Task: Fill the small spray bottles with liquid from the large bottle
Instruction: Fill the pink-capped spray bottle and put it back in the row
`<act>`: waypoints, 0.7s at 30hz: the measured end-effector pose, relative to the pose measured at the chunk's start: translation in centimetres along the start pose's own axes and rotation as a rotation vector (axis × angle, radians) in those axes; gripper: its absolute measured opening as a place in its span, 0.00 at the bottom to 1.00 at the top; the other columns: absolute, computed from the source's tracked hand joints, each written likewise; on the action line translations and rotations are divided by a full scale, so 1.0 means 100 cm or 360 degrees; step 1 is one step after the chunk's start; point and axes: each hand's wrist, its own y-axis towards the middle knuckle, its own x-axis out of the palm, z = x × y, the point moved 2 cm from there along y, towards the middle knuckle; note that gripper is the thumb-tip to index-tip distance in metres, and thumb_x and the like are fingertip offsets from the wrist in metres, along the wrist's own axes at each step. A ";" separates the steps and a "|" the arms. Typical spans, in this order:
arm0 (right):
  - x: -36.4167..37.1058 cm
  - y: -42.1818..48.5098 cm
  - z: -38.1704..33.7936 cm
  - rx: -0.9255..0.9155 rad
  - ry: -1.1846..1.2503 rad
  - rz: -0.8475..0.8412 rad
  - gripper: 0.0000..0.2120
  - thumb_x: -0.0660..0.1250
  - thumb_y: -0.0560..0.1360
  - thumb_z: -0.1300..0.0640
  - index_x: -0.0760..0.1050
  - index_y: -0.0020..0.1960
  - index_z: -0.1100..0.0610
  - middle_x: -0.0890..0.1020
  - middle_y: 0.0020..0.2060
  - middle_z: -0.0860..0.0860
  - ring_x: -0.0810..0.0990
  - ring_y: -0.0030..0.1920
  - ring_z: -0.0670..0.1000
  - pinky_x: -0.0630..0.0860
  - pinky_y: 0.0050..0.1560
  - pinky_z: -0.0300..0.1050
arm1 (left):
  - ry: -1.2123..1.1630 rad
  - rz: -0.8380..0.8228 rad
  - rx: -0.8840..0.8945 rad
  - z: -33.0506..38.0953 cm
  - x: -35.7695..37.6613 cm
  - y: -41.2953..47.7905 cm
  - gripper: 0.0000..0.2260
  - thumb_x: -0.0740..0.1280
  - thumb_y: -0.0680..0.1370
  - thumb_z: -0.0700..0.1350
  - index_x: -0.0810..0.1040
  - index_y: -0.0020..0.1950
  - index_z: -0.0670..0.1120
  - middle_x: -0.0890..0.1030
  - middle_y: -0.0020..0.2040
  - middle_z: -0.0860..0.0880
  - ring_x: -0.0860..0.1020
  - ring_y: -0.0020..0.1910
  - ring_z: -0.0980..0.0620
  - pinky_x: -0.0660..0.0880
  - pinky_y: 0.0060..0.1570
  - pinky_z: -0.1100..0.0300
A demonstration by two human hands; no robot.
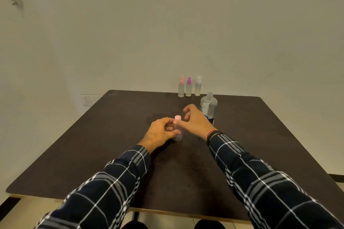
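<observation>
Left hand (160,132) grips a clear, pink-capped small bottle (178,136) mid-table (93,145), its body half hidden. Right hand (197,121), fingers loose and holding nothing, masks the uncapped clear large bottle (208,105). Three sprayers (188,87) line the far edge.

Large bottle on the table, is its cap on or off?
Off. The large bottle stands upright with its threaded neck bare; no cap sits on it.

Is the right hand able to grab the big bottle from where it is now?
Probably yes. The right hand is open and holds nothing, and the big bottle stands upright just beyond it with nothing between them. The left hand grips the pink-capped small bottle, off to one side.
</observation>
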 end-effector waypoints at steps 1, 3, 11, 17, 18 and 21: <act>0.004 -0.001 -0.001 0.0077 0.0026 0.0058 0.23 0.74 0.71 0.43 0.71 0.59 0.51 0.77 0.47 0.48 0.77 0.46 0.46 0.74 0.45 0.41 | 0.0025 0.0001 0.0002 0.000 0.000 0.000 0.17 0.76 0.75 0.43 0.79 0.63 0.52 0.84 0.50 0.54 0.82 0.50 0.58 0.78 0.53 0.64; 0.014 0.002 0.000 0.0131 -0.0033 0.0091 0.18 0.75 0.70 0.42 0.73 0.51 0.51 0.79 0.44 0.48 0.78 0.46 0.48 0.77 0.48 0.43 | 0.0060 -0.0003 0.0006 0.000 -0.002 0.001 0.18 0.76 0.75 0.44 0.78 0.63 0.53 0.83 0.51 0.54 0.82 0.50 0.58 0.77 0.51 0.66; 0.000 -0.003 0.002 -0.0059 0.0029 -0.0416 0.29 0.69 0.77 0.55 0.62 0.75 0.46 0.72 0.64 0.53 0.73 0.61 0.49 0.73 0.64 0.49 | 0.0031 -0.0026 -0.0016 0.001 -0.002 0.002 0.17 0.76 0.75 0.45 0.78 0.62 0.53 0.83 0.50 0.55 0.82 0.49 0.59 0.77 0.50 0.67; 0.015 0.002 -0.008 0.0152 -0.0019 0.0170 0.19 0.73 0.71 0.40 0.73 0.52 0.52 0.78 0.46 0.49 0.77 0.46 0.48 0.75 0.45 0.42 | 0.0070 -0.0016 -0.0011 0.003 -0.003 -0.001 0.15 0.75 0.76 0.44 0.78 0.60 0.54 0.83 0.50 0.54 0.81 0.50 0.58 0.76 0.50 0.65; 0.016 0.005 -0.008 0.0137 -0.0063 0.0183 0.17 0.73 0.72 0.42 0.73 0.51 0.52 0.79 0.45 0.49 0.78 0.46 0.49 0.75 0.45 0.42 | 0.0073 -0.0030 -0.0021 0.003 -0.004 0.000 0.14 0.75 0.76 0.44 0.78 0.59 0.54 0.83 0.50 0.54 0.81 0.50 0.58 0.75 0.50 0.66; 0.006 0.008 -0.009 0.0013 -0.0066 -0.0018 0.11 0.70 0.77 0.51 0.76 0.57 0.51 0.80 0.53 0.49 0.78 0.53 0.48 0.75 0.52 0.40 | 0.0054 -0.0050 -0.0035 0.007 -0.004 0.000 0.14 0.75 0.75 0.45 0.77 0.58 0.55 0.83 0.49 0.55 0.81 0.49 0.59 0.74 0.46 0.69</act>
